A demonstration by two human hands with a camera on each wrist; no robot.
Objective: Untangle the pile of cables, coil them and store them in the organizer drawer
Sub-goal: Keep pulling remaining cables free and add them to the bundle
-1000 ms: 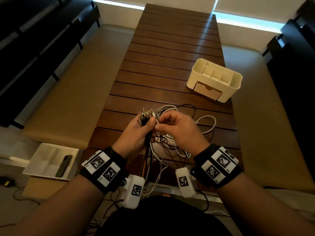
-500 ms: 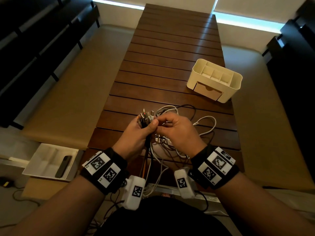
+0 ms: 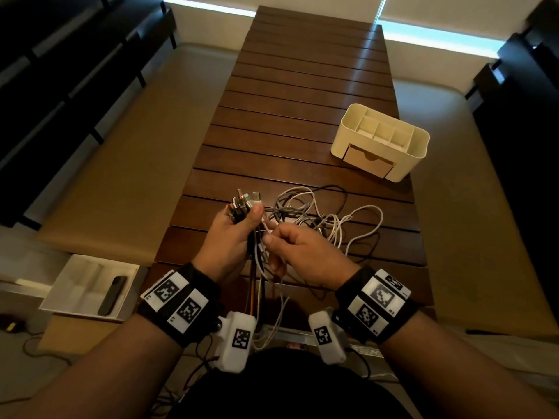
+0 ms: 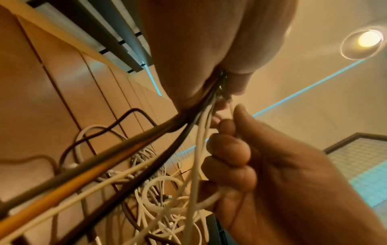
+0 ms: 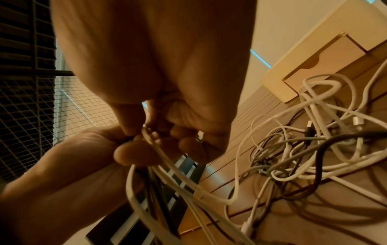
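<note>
Your table (image 3: 302, 95) is dark brown wood, striped crosswise by the dark gaps between its slats. The organizer (image 3: 417, 152) on it is cream, and its drawer (image 3: 367, 161) front is a slightly tanner beige. The cables (image 3: 320, 219) you have are mostly white, with a few grey and black ones and one orange strand (image 4: 69, 190) in the bundle. Both your wrists wear black bands (image 3: 351, 297) carrying white blocks printed with black square-patterned markers. To your left, a white tray (image 3: 75, 285) holds a black phone (image 3: 112, 294). The benches (image 3: 121, 164) beside the table are tan.
</note>
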